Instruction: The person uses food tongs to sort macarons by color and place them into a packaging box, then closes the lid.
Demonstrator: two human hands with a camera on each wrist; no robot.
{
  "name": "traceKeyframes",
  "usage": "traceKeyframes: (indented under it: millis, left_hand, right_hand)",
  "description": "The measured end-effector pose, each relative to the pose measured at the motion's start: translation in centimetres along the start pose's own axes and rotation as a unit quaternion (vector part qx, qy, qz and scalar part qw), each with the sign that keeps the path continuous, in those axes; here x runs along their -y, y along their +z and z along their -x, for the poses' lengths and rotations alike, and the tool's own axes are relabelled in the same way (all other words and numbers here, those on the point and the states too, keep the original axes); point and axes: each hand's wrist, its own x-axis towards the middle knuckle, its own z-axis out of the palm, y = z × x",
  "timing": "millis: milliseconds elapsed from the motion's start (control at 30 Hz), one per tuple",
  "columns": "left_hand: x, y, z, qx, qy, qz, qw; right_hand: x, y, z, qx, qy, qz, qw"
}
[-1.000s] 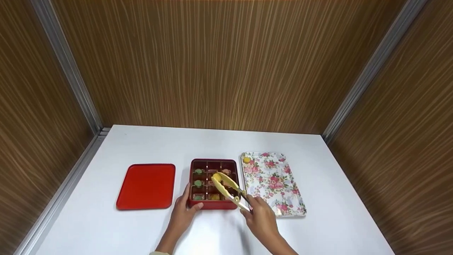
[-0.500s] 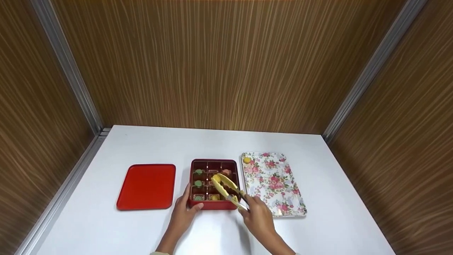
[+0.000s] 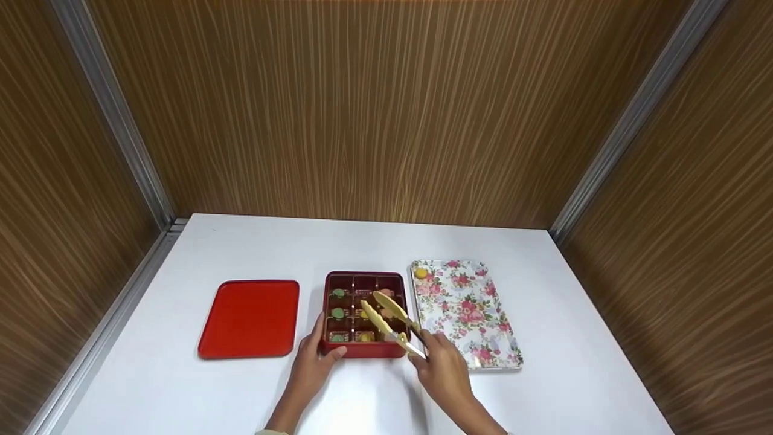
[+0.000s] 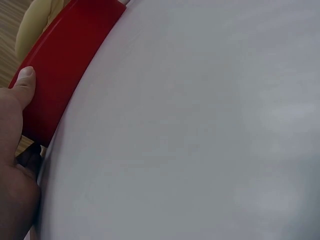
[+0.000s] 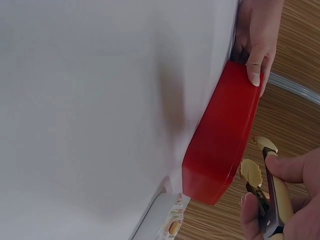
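Observation:
A red box (image 3: 365, 350) with a divided insert stands in the middle of the table in the head view. My left hand (image 3: 312, 362) holds its near left corner, thumb on the front wall and fingers along the left side. In my right hand (image 3: 444, 368) is a pair of tongs (image 3: 386, 309) with pale yellow tips, spread apart over the box. Below the tips, a small yellow round piece (image 3: 363, 314) sits in the middle compartment. Green pieces (image 3: 337, 313) fill the left column; another yellow piece (image 3: 364, 336) lies front centre. Pinkish pieces on the right are partly hidden by the tongs.
A floral tray (image 3: 468, 311) lies right of the box, with one yellow piece (image 3: 421, 273) at its far left corner. To the left lies a flat red lid (image 3: 250, 318). Wood-patterned walls (image 3: 386, 109) enclose the white table (image 3: 284, 241) at the back and sides.
The tongs' tips have spread apart and let go of the yellow piece, which now rests in the middle compartment. My left hand has stayed on the box.

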Motion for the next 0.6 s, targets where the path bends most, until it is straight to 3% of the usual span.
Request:
traceKeyframes:
  millis: [600]
  left_hand:
    - [0.2,0.0,-0.1,0.008,-0.018,0.008,0.9998]
  right_hand:
    - [-2.6,-2.1,-1.7,-0.061,0.022,0.000,0.9979]
